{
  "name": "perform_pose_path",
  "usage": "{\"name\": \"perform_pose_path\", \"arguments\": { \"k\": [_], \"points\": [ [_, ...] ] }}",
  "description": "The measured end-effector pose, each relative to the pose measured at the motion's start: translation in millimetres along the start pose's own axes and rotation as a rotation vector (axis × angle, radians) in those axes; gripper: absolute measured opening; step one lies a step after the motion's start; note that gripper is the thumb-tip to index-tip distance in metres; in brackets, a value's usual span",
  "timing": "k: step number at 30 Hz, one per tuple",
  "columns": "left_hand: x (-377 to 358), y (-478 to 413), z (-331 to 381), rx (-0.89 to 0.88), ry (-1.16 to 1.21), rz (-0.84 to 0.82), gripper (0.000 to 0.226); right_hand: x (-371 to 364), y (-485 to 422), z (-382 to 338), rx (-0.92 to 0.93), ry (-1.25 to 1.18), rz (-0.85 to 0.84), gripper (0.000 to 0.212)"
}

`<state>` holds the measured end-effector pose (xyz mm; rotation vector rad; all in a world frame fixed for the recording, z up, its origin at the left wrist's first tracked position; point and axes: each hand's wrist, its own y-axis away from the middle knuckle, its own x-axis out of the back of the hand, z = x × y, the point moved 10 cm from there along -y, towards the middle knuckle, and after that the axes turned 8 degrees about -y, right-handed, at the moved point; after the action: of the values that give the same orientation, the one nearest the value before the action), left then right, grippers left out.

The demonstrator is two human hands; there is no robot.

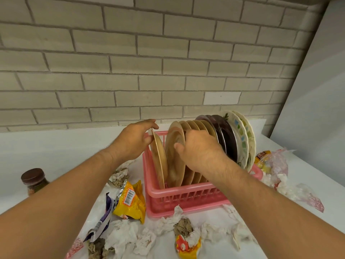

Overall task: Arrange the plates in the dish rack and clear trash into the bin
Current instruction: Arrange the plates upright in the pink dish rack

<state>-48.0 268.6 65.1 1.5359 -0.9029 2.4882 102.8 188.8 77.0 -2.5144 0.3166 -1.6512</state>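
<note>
The left hand point(134, 141) pinches the top rim of the leftmost tan plate point(158, 161) between thumb and fingertips, the plate standing on edge at the left end of the pink dish rack point(186, 190). The right hand point(198, 152) grips the second tan plate point(174, 159) just beside it, thumb pressed on its left face and fingers curled over the rim behind. This plate stands upright in the rack too, a narrow gap apart from the first. To its right the row goes on: more tan plates point(202, 126) packed close, then dark plates point(226, 137), then white patterned plates point(240, 135) leaning at the far right end. The rack sits on a white counter point(56, 144) with trash all round it. A yellow snack wrapper point(130, 201) and a purple wrapper point(104, 218) lie near its left corner. Crumpled tissues point(123, 237), a brown paper wad point(183, 226) and a red and yellow wrapper point(186, 246) lie along the near side. Clear plastic bags point(279, 165) are heaped at its right. A jar point(34, 181) with a brown lid stands well apart on the left. A brick wall point(130, 62) backs the counter.
</note>
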Motion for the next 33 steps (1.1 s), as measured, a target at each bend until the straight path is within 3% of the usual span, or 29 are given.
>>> {"name": "perform_pose_path", "arguments": {
  "k": [3, 8, 12, 19, 27, 33],
  "points": [
    [-0.8, 3.1, 3.9, -0.032, -0.068, 0.028, 0.034, 12.1, 6.8, -14.9, 0.102, -0.051, 0.035, 0.027],
    [1.7, 4.7, 8.7, -0.057, -0.083, 0.06, 0.027, -25.5, 29.5, -38.3, 0.218, -0.201, -0.147, 0.043],
    [16.1, -1.6, 21.4, -0.097, -0.094, 0.097, 0.025, -48.3, 32.9, -38.1, 0.193, -0.156, -0.159, 0.05],
    [40.0, -18.3, 48.1, -0.143, -0.121, 0.161, 0.029, -35.4, 19.7, -32.6, 0.159, -0.149, -0.031, 0.064],
    [4.5, -8.1, 42.1, -0.109, -0.159, 0.072, 0.031, -63.4, 30.6, -8.9, 0.031, -0.182, -0.08, 0.065],
    [-10.2, -3.5, 39.0, -0.092, 0.04, 0.048, 0.033, -67.7, 30.8, -2.5, 0.001, -0.221, -0.085, 0.054]
  ]
}}
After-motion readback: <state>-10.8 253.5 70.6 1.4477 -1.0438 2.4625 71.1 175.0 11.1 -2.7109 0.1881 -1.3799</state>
